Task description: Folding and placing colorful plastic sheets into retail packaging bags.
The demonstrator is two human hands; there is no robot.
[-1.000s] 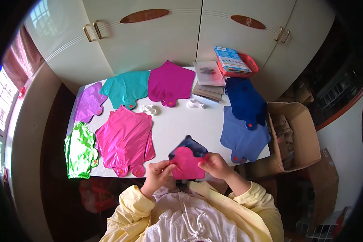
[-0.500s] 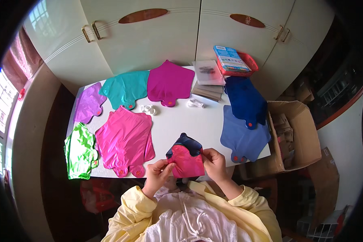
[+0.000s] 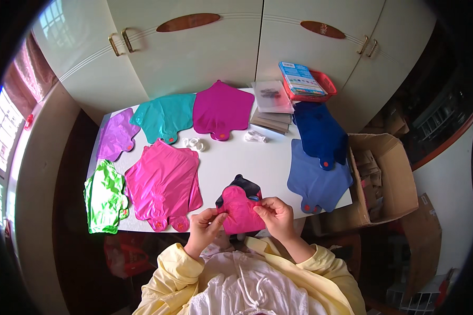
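At the table's near edge, my left hand (image 3: 207,223) pinches one side of a folded pink foil balloon (image 3: 235,211), a flat shiny piece. My right hand (image 3: 276,214) grips its other side between thumb and fingers. A dark navy foil balloon (image 3: 239,181) shows behind the pink one, its tip pointing away from me. To the left of my hands lie larger pink foil balloons (image 3: 163,181), flat and overlapping. Closest to my right hand is a blue foil balloon (image 3: 319,176), partly covered by a dark blue one (image 3: 323,131).
Green (image 3: 105,197), purple (image 3: 116,134), teal (image 3: 164,118) and magenta (image 3: 223,107) foil balloons line the white table (image 3: 220,157). White ribbon rolls (image 3: 194,143) lie mid-table. Cards (image 3: 270,122) and a red basket (image 3: 323,84) stand at the back. A cardboard box (image 3: 391,178) adjoins the right side.
My right hand has moved slightly left and inward on the pink foil balloon. The pink foil's upper part stands higher and covers more of the navy piece. My left hand has barely moved.
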